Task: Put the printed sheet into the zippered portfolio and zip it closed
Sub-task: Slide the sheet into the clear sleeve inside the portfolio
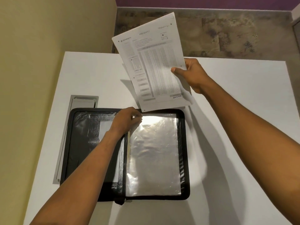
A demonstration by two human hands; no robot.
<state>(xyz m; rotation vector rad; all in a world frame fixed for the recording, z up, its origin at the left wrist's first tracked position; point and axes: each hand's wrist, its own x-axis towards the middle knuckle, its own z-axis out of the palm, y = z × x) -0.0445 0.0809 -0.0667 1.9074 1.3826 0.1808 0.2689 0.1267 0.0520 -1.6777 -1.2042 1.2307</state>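
Grey inset panel (84, 100): left of frame, set in white table (243, 114), partly under the portfolio.
Zippered portfolio (79, 159): lower centre, lying open and flat.
Left hand (127, 120): pinching the top edge of the clear sleeve (154, 156) in the portfolio's right half.
Printed sheet (151, 62): upper centre, raised and tilted, lower corner just above the portfolio's top rim.
Right hand (192, 73): grasping the sheet's right edge.

Both bare forearms reach forward from the bottom of the view, the left hand (127, 121) lower and nearer, knuckles up, fingertips bunched in a pinch on the clear sleeve (154, 151), the right hand (192, 73) raised farther out (thumb in front, pointing left), gripping the printed sheet (151, 62).
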